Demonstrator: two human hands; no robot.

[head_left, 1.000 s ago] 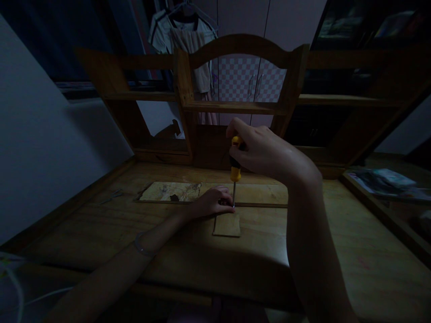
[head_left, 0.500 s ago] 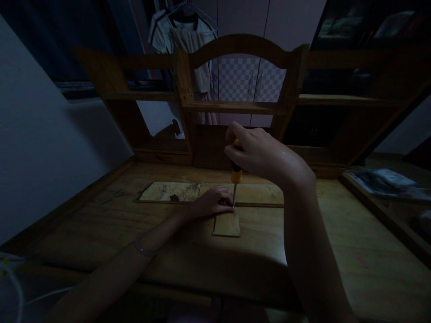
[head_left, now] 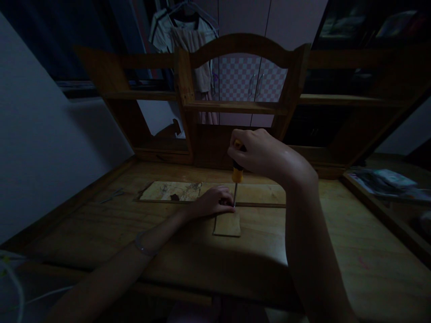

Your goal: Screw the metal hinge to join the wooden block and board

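Observation:
My right hand (head_left: 259, 150) is closed around the yellow and black handle of a screwdriver (head_left: 237, 175), which stands nearly upright with its shaft pointing down. The screwdriver's tip meets the fingertips of my left hand (head_left: 213, 200), pinched low over the wood. Whatever lies between those fingertips is too small and dark to make out. Under the left hand is a small square piece of wood (head_left: 228, 225), its near part showing. Just behind runs a long thin board (head_left: 261, 194), with a torn, stained surface on its left part; the left hand covers some of it.
Thin metal pieces (head_left: 112, 195) lie at the left on the wooden desktop (head_left: 161, 260). A wooden shelf frame (head_left: 235, 107) rises along the back. Papers and a packet (head_left: 393, 178) sit beyond the raised edge at the right. White cables (head_left: 20, 287) hang at the lower left.
My right hand has shifted slightly down and to the right, its fingers turned a little on the screwdriver handle. My left hand and the boards stay in place.

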